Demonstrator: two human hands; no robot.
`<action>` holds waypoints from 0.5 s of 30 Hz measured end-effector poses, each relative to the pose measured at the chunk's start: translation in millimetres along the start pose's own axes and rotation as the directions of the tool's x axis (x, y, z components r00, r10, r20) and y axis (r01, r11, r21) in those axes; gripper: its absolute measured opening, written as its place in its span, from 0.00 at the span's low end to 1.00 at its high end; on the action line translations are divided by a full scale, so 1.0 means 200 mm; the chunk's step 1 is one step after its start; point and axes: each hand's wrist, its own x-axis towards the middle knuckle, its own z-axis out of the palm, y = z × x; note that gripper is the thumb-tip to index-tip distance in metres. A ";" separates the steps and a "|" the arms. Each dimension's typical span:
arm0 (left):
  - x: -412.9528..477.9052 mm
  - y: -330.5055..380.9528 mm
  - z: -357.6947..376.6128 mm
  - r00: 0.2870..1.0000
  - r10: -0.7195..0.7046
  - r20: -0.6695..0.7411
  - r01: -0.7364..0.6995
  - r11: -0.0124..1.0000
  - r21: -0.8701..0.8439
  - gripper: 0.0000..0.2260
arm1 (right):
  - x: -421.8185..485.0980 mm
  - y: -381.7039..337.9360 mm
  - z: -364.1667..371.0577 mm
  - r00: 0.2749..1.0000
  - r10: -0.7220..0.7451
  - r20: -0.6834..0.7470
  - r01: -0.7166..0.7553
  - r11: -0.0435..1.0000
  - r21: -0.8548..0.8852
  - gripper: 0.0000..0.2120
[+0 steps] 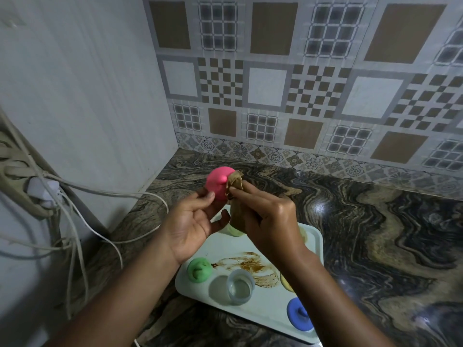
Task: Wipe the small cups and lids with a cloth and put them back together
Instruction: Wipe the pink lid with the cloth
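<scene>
The left hand (193,221) holds the pink lid (218,182). The right hand (265,221) pinches the brown cloth (235,185) on it. Under them a tray (265,309), partly hidden by the right arm (325,291), holds a clear cup (239,286) and green lid (199,269).

free: counter (375,234) right of tray (265,311) | blocked: cables (72,246), left wall (87,96)

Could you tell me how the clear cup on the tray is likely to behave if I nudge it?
The clear cup looks like thin, empty plastic, so it is probably light and would slide or tip easily on the smooth tray. Its round wall suggests it could roll if knocked over.
</scene>
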 end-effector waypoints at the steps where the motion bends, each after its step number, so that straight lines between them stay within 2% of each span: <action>1: 0.00 0.01 0.00 1.000 -0.025 0.008 0.025 1.000 -0.003 0.21 | -0.01 0.00 0.00 1.000 0.007 -0.011 -0.007 1.000 0.001 0.14; 6: -0.01 0.00 0.00 0.998 -0.066 0.019 0.063 0.989 0.132 0.15 | 0.05 0.03 -0.03 0.997 0.025 -0.072 -0.028 0.999 -0.042 0.14; 9: 0.00 -0.03 0.02 1.000 -0.030 -0.005 0.030 0.999 0.034 0.17 | 0.07 0.02 -0.03 0.997 0.009 -0.081 -0.013 0.998 -0.058 0.14; 12: 0.02 -0.03 0.03 0.999 0.020 -0.034 -0.021 0.999 -0.031 0.25 | 0.02 -0.01 -0.01 0.998 0.005 -0.062 -0.007 1.000 -0.030 0.15; 15: 0.01 -0.02 0.01 1.000 -0.025 -0.005 0.025 1.000 -0.018 0.20 | -0.02 0.00 0.00 0.998 0.011 -0.058 -0.012 1.000 -0.028 0.13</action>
